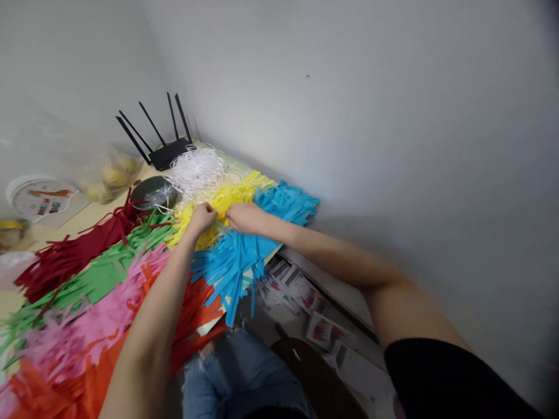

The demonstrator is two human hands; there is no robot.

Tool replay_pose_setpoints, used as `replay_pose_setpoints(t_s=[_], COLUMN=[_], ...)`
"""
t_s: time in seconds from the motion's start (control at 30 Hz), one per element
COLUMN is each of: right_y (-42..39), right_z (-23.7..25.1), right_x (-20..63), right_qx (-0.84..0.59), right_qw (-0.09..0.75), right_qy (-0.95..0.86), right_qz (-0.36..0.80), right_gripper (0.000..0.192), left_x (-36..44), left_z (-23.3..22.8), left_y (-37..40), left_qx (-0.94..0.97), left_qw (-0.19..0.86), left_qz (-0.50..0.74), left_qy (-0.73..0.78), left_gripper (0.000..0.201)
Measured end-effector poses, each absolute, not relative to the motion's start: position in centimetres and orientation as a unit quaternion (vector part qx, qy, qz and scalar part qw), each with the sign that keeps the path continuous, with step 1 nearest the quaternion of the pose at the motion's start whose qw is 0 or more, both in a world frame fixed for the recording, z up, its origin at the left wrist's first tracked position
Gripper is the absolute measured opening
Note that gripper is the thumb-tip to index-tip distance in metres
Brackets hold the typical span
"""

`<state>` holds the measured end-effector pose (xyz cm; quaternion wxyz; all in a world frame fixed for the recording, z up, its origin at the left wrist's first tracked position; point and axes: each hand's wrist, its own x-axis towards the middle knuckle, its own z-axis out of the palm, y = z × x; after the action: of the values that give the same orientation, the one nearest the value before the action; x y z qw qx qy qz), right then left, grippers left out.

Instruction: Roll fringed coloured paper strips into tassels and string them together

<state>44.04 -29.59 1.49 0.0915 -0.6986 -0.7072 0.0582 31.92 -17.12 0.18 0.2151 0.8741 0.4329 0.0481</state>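
Observation:
My left hand [203, 219] is closed in a pinch above a fringed yellow paper bundle [236, 195]. My right hand [244, 217] faces it a short gap away, its fingers also pinched together. What lies between the fingertips is too small to tell. Blue fringed paper [244, 250] spreads below my hands and over the table edge, and a second blue bunch [288, 202] sits to the right of the yellow one. Just behind the yellow paper lies a loose heap of white string [198, 171].
Left of my hands lie dark red [87, 250], green [105, 279], pink [96, 326] and orange [196, 302] fringed bundles. A dark bowl [142, 189] and a black router [168, 154] stand behind. Printed packets [323, 329] lie below the table; a wall [371, 116] rises right.

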Motion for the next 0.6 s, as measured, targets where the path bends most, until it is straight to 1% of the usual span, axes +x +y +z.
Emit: replay_pose_setpoints(t_s=[0.07, 0.23, 0.37, 0.6], right_y=[-29.5, -29.2, -28.8, -26.8], right_z=[0.3, -1.3, -1.6, -2.1], right_x=[42.4, 41.7, 42.2, 40.9], right_qx=[-0.705, -0.725, -0.721, -0.72], right_qw=[0.081, 0.097, 0.102, 0.092], right_qy=[-0.701, -0.677, -0.681, -0.683], right_qz=[0.071, 0.077, 0.081, 0.077], right_gripper=[0.028, 0.041, 0.038, 0.04], left_x=[32.0, 32.3, 32.6, 31.9], left_z=[0.0, -0.1, 0.1, 1.6], left_y=[-17.3, -17.7, -18.1, -20.0], left_qx=[0.868, 0.864, 0.864, 0.849], left_qw=[0.206, 0.196, 0.188, 0.147], left_qz=[0.059, 0.073, 0.083, 0.201], left_qy=[0.448, 0.458, 0.459, 0.466], left_gripper=[0.02, 0.023, 0.017, 0.021])
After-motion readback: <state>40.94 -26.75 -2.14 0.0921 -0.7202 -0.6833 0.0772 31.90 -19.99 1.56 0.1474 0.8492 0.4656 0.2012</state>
